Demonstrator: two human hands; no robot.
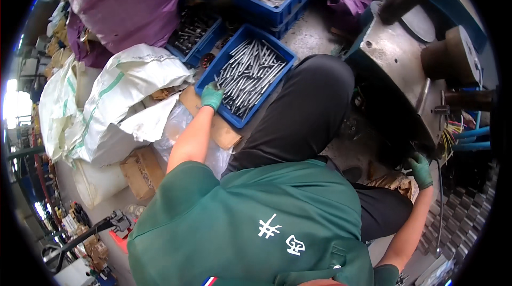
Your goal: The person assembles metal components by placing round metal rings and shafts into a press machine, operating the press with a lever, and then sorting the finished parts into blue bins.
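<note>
My left hand, in a green glove, is at the left rim of a blue plastic bin. Its fingers are bent in over the rim beside a heap of slim grey metal rods; whether they grip the rim or a rod is hidden. Far to the right, my right hand, gloved in green too, is raised beside the lower edge of a metal machine table. The fingers there are drawn together, and anything between them is too small and dark to make out.
White woven sacks and a cardboard box lie to the left. A large purple sack and more blue bins stand beyond the rods. Thick round metal parts rise from the machine at right, with coloured wires below.
</note>
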